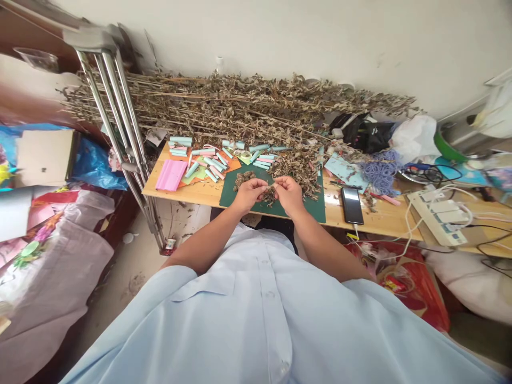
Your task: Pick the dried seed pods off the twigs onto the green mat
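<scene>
My left hand (pixel 248 194) and my right hand (pixel 288 195) meet above a green cutting mat (pixel 308 209), fingertips pinching a small twist of dried leaves (pixel 270 192). Its exact shape is hidden by my fingers. A small heap of crumbled dried leaves (pixel 244 180) lies just beyond my left hand, and a larger heap (pixel 295 170) lies beyond my right. Light blue and pink paper rolls (pixel 212 164) are scattered on coloured paper to the left of the mat. A pink paper stack (pixel 171 175) lies further left.
Long dried leafy stalks (pixel 200 109) lie along the back of the wooden table (pixel 182 194). A metal crutch (pixel 116 117) leans at the left. A black phone (pixel 352 205), purple yarn (pixel 382 172) and a white power strip (pixel 438 217) with cables are at the right.
</scene>
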Tool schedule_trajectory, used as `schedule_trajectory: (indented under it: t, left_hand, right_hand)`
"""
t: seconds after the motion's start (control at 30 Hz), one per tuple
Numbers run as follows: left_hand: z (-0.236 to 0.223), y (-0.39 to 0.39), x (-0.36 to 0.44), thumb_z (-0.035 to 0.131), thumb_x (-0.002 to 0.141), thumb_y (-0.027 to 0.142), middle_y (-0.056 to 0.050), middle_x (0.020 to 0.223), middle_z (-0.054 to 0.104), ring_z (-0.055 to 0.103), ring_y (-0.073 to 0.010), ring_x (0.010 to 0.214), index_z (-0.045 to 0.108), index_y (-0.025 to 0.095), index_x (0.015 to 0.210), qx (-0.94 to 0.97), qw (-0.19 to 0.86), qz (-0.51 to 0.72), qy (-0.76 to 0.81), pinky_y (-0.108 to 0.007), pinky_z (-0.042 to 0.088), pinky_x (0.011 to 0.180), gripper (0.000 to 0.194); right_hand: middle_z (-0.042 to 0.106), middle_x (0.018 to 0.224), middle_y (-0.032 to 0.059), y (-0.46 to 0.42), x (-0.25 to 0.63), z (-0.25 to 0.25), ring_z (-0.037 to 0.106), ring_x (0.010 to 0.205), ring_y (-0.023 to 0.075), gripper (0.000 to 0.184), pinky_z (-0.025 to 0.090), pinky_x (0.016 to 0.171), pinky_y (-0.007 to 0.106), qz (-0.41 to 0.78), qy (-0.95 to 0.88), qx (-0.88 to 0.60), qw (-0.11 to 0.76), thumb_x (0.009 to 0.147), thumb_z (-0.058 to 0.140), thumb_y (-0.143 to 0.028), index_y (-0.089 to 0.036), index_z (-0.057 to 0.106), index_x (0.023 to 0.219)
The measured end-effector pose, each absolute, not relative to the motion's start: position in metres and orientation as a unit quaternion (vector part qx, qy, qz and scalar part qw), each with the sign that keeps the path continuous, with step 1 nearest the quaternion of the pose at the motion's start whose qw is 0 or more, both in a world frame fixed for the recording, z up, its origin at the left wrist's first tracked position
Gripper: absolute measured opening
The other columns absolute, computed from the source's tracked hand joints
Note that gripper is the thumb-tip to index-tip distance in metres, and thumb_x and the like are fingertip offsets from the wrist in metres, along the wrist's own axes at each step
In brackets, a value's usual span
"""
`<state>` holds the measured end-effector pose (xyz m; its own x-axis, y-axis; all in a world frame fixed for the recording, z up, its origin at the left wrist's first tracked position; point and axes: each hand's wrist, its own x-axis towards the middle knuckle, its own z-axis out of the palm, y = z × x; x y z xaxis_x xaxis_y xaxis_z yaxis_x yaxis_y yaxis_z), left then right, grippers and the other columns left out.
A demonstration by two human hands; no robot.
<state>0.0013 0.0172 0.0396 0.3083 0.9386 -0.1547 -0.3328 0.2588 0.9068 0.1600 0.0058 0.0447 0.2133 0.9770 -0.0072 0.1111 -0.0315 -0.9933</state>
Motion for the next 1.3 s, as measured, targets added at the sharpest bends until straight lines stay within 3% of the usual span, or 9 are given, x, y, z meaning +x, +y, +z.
schedule_trajectory:
  t: [0.33, 0.47, 0.63, 0.8, 1.13, 1.3]
  left_hand:
    - [0.050, 0.015, 0.000, 0.081, 0.073, 0.033, -0.003, 0.072, 0.069, 0.049, -0.0048, 0.046, 0.060, 0.014, 0.091, 0.367, 0.723, 0.438, 0.387, -0.018, 0.031, 0.044, 0.033]
    - [0.054, 0.016, 0.000, 0.083, 0.070, 0.031, -0.002, 0.069, 0.066, 0.050, -0.0059, 0.046, 0.060, 0.014, 0.090, 0.330, 0.755, 0.437, 0.361, -0.018, 0.028, 0.043, 0.035]
    - [0.052, 0.018, 0.001, 0.084, 0.067, 0.031, -0.002, 0.068, 0.065, 0.049, -0.0062, 0.045, 0.058, 0.015, 0.090, 0.321, 0.779, 0.422, 0.334, -0.018, 0.028, 0.043, 0.038]
    - [0.049, 0.017, 0.004, 0.080, 0.071, 0.031, -0.001, 0.066, 0.065, 0.048, -0.0066, 0.044, 0.057, 0.017, 0.090, 0.363, 0.744, 0.428, 0.363, -0.018, 0.028, 0.042, 0.033]
    - [0.048, 0.014, 0.007, 0.074, 0.075, 0.031, 0.002, 0.061, 0.059, 0.048, -0.0074, 0.051, 0.070, 0.012, 0.091, 0.496, 0.622, 0.421, 0.435, -0.020, 0.037, 0.049, 0.025]
    - [0.049, 0.016, 0.006, 0.067, 0.080, 0.027, 0.000, 0.064, 0.062, 0.047, -0.0070, 0.050, 0.070, 0.011, 0.087, 0.476, 0.632, 0.413, 0.452, -0.020, 0.036, 0.048, 0.018]
  right_hand:
    - [0.068, 0.082, 0.0015, 0.008, 0.165, 0.042, 0.055, 0.051, 0.0112, 0.025, 0.046, 0.049, 0.027, 0.402, -0.472, -0.609, 0.496, 0.072, 0.070, -0.033, -0.020, 0.065, 0.093]
    - [0.071, 0.094, 0.0039, 0.006, 0.161, 0.045, 0.059, 0.055, 0.0110, 0.031, 0.050, 0.052, 0.028, 0.424, -0.493, -0.582, 0.488, 0.071, 0.072, -0.034, -0.020, 0.066, 0.097]
    - [0.071, 0.093, 0.0036, 0.005, 0.156, 0.046, 0.058, 0.056, 0.0108, 0.037, 0.052, 0.053, 0.027, 0.444, -0.489, -0.567, 0.492, 0.071, 0.072, -0.036, -0.021, 0.065, 0.103]
    - [0.070, 0.087, 0.0025, 0.006, 0.155, 0.046, 0.058, 0.056, 0.0120, 0.035, 0.051, 0.052, 0.028, 0.433, -0.494, -0.566, 0.498, 0.071, 0.069, -0.032, -0.020, 0.064, 0.104]
    - [0.069, 0.084, 0.0020, 0.006, 0.156, 0.049, 0.062, 0.067, 0.0163, 0.035, 0.051, 0.066, 0.033, 0.353, -0.543, -0.588, 0.484, 0.074, 0.063, -0.028, -0.020, 0.061, 0.108]
    - [0.068, 0.085, 0.0008, 0.006, 0.156, 0.046, 0.059, 0.063, 0.0142, 0.039, 0.049, 0.062, 0.030, 0.364, -0.550, -0.585, 0.473, 0.075, 0.063, -0.029, -0.021, 0.059, 0.113]
